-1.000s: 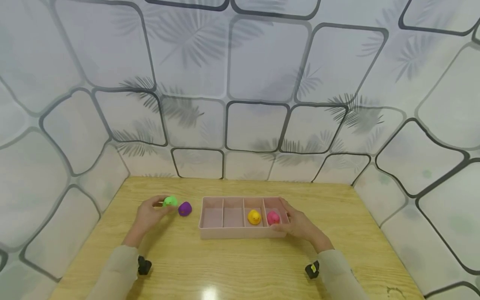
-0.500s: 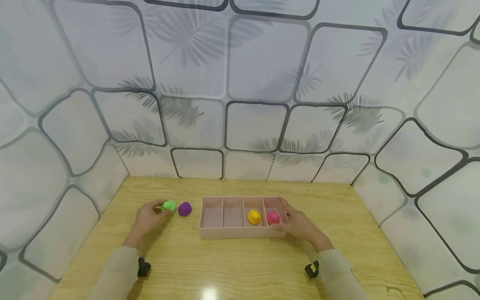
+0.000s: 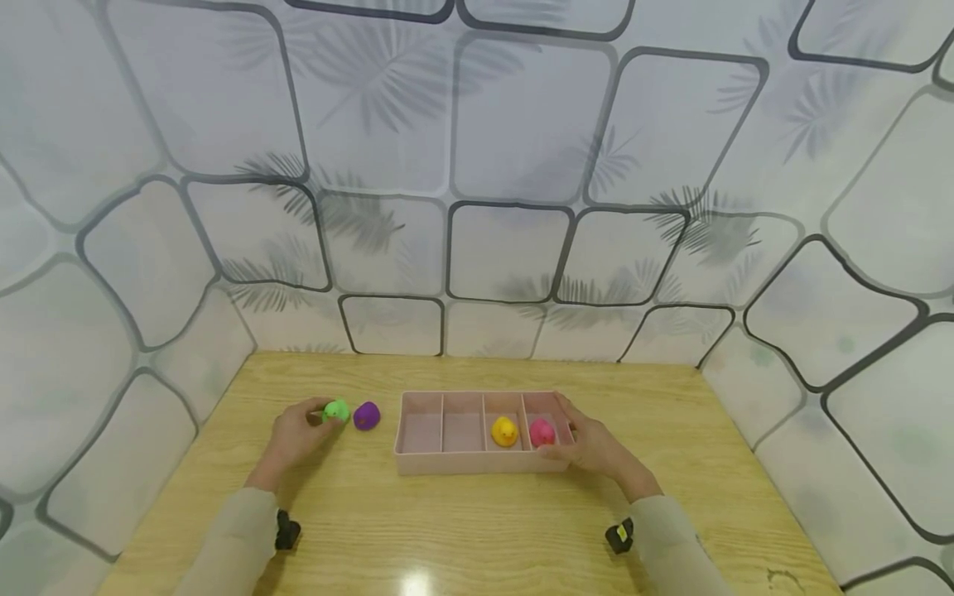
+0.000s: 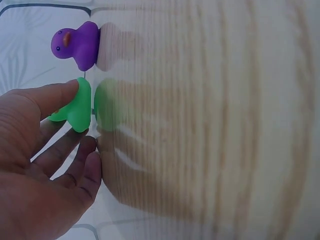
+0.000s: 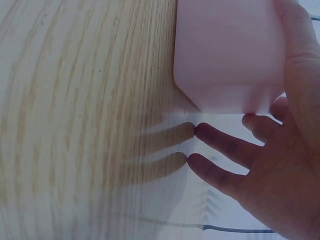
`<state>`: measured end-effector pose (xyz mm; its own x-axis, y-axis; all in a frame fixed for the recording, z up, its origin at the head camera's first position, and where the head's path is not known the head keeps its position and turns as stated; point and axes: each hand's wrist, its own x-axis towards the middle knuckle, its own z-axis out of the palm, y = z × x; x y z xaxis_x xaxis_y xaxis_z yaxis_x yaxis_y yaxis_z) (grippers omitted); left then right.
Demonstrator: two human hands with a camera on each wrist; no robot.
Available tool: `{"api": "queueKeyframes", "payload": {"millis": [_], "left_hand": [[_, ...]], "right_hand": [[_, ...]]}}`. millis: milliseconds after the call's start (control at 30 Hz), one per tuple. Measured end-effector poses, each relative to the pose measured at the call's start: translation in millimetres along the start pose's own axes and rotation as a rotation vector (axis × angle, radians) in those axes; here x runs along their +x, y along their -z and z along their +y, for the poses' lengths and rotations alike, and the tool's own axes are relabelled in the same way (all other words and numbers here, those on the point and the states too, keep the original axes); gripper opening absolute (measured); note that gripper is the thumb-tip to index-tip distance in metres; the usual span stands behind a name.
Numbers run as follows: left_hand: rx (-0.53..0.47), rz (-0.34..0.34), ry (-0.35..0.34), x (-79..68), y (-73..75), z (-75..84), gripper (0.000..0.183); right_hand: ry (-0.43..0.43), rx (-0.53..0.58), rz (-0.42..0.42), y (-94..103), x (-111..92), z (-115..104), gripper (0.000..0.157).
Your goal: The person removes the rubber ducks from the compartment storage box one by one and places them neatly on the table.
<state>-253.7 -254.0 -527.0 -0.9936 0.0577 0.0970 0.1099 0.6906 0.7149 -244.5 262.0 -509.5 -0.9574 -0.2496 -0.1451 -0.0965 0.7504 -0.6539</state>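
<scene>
My left hand (image 3: 296, 430) pinches a green rubber duck (image 3: 336, 411) between thumb and fingers, at the left of the table. In the left wrist view the flat base of the green duck (image 4: 80, 107) faces the tabletop, right at its surface. Just right of it stands a purple rubber duck (image 3: 367, 416), untouched. My right hand (image 3: 596, 447) holds the right end of a pink divided box (image 3: 484, 463), thumb along the front. Two of its fingertips (image 5: 200, 131) reach down to the table beside the box. A yellow duck (image 3: 504, 431) and a pink duck (image 3: 542, 432) sit in the two right compartments.
The two left compartments show bare floors (image 3: 422, 432). A light wood table (image 3: 462, 538) carries everything, with a patterned wall covering (image 3: 507, 248) rising behind it and at both sides. Each wrist wears a small black camera (image 3: 286, 530).
My left hand has lowered the green duck toward the table and drawn it slightly nearer to me. The right hand and the box have stayed in place.
</scene>
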Motion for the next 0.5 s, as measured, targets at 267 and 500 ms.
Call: {"api": "queueKeyframes", "payload": {"millis": [267, 500], "left_hand": [[-0.01, -0.01, 0.008, -0.3, -1.4, 0.4, 0.047], [-0.002, -0.011, 0.005, 0.1, -2.8, -0.3, 0.047]], "right_hand": [[0.003, 0.002, -0.002, 0.2, -1.1, -0.9, 0.118], [0.01, 0.0, -0.004, 0.5, -1.5, -1.7, 0.117]]}}
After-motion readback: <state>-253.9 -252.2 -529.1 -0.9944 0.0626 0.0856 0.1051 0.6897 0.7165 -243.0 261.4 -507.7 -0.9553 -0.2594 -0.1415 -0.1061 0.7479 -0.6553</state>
